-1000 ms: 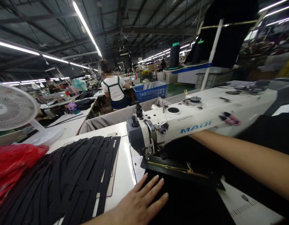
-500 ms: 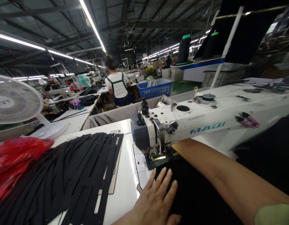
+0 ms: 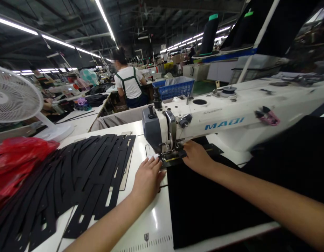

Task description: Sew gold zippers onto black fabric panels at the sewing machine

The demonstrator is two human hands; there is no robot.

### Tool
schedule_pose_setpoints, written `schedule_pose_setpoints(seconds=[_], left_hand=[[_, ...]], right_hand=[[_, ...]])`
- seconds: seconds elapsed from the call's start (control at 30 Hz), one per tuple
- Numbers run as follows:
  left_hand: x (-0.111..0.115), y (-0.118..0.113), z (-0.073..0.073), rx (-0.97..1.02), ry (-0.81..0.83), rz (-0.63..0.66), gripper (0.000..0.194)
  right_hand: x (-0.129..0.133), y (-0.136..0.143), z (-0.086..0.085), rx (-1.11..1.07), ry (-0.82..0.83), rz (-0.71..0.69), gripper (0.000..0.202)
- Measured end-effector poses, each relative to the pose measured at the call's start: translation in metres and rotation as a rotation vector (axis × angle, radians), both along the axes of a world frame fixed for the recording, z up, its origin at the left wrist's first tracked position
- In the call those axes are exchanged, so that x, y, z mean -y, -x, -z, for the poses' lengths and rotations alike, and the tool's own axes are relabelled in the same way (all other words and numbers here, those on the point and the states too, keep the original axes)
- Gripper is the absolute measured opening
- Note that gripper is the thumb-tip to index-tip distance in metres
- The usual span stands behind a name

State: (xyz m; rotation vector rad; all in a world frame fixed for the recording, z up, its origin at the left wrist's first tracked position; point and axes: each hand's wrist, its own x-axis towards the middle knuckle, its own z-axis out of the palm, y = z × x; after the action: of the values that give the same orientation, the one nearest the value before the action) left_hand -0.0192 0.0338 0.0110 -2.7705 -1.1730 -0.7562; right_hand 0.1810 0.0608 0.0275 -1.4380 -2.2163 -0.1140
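A white sewing machine (image 3: pixel 225 122) marked MAQI spans the right side, its needle area low at its left end. My left hand (image 3: pixel 147 176) rests left of the presser foot with its fingers stretched out and thumb apart, touching the machine bed. Just right of the foot, my right hand (image 3: pixel 197 157) is closed, pinching a small bit of black fabric (image 3: pixel 181 153). Under the foot lies a black strip with a thin gold line (image 3: pixel 172 160). A large black fabric panel (image 3: pixel 204 206) spreads from there toward me, below my right forearm.
Many black cut strips (image 3: pixel 90 178) lie fanned on the white table (image 3: pixel 143 224) at left. Beside them are a red plastic bag (image 3: pixel 22 161) and a white fan (image 3: pixel 14 94). Pink-handled snips (image 3: pixel 268 116) sit on the machine arm. A person (image 3: pixel 130 84) works beyond, near a blue basket (image 3: pixel 174 87).
My left hand has moved off the black panel to the left of the foot. My right hand, earlier hidden behind the machine head, now shows beside the foot.
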Motion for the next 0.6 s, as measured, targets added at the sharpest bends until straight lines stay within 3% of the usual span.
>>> schedule_pose_setpoints(seconds=[0.1, 0.2, 0.33, 0.6], left_hand=[[-0.014, -0.003, 0.009, 0.001, -0.033, 0.05, 0.013], [-0.019, -0.002, 0.015, 0.022, -0.062, 0.103, 0.017], [-0.02, 0.001, 0.015, -0.003, -0.084, 0.155, 0.02], [-0.026, -0.003, 0.013, -0.003, -0.114, 0.139, 0.022]], right_hand=[[0.027, 0.006, 0.025, 0.003, 0.005, -0.155, 0.018], [0.034, 0.011, 0.035, 0.001, -0.008, -0.206, 0.027], [0.028, 0.011, 0.035, 0.051, -0.004, -0.195, 0.028], [0.024, 0.009, 0.035, 0.076, 0.012, -0.165, 0.03]])
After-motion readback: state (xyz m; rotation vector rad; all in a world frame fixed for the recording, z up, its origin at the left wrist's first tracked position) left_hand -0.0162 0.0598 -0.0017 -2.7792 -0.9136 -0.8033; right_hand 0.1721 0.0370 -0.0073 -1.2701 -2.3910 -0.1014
